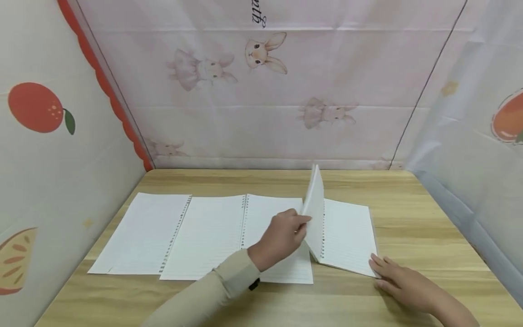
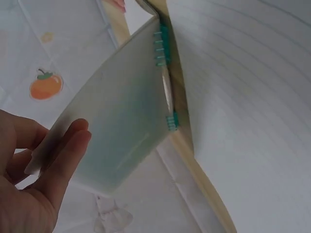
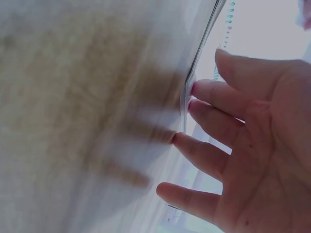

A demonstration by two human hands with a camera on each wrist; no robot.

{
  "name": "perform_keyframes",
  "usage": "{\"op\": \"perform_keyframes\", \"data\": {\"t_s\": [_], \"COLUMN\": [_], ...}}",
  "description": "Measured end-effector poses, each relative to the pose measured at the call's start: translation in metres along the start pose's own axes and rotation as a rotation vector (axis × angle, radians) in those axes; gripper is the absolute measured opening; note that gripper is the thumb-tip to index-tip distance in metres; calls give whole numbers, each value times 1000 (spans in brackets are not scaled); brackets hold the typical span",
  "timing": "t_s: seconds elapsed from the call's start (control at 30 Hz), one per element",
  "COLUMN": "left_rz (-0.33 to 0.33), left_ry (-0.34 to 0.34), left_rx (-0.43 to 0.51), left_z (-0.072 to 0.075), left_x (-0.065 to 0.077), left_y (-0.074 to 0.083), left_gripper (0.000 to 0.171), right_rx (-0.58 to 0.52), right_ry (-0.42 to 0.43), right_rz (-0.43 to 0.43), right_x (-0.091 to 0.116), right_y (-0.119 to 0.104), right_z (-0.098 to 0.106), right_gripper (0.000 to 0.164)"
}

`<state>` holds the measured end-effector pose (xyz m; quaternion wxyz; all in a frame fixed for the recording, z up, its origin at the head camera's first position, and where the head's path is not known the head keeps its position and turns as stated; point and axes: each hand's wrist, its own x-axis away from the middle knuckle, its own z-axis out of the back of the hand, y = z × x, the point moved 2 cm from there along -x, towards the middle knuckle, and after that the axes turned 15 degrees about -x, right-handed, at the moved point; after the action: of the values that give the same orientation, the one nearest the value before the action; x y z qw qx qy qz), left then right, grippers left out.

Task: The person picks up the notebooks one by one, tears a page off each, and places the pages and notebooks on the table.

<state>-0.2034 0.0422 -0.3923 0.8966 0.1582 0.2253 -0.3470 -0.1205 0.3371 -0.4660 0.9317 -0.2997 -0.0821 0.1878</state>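
Note:
A ring-bound notebook lies at the right of the row, its lined right-hand page flat on the table. My left hand pinches the raised part of this notebook, cover and pages together, standing nearly upright over the rings. In the left wrist view the cover is pale and translucent, with teal binding rings, and the thumb and fingers grip its outer edge. My right hand touches the notebook's near right corner with extended fingers; the right wrist view shows those fingers along its edge.
Left of the notebook, white sheets lie in a row: a blank-looking one with a punched edge, a lined one, and another lined one partly under my left arm. The wooden table meets printed cloth walls at the back and sides.

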Motion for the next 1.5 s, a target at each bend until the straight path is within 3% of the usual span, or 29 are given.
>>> {"op": "perform_keyframes", "data": {"t_s": [0.2,0.47,0.67,0.77,1.0,1.13,1.27,1.4,1.5], "left_rz": [103,210,304,320,321,299,236,152,76], "left_ry": [-152,-347,-511,-584,-650,-667,-708,-749,-715], "left_rx": [85,232,344,368,363,333,250,71,-111], "left_z": [2,-2,-5,-7,-9,-10,-9,-6,-4], "left_x": [28,57,67,70,75,76,77,71,56], "left_y": [-22,-35,-36,-34,-32,-33,-34,-32,-28], "left_gripper": [25,25,27,29,33,34,36,33,24], "right_rx": [43,60,97,122,118,82,83,74,109], "right_ry": [-8,-15,-24,-27,-41,-59,-51,-62,-55], "right_rz": [2,15,2,5,-8,-41,-35,-51,-16], "right_x": [5,8,10,12,12,12,13,13,9], "right_y": [5,9,15,17,17,16,16,18,19], "right_z": [2,2,3,5,8,9,9,10,11], "right_gripper": [63,61,57,55,55,57,56,57,52]}}
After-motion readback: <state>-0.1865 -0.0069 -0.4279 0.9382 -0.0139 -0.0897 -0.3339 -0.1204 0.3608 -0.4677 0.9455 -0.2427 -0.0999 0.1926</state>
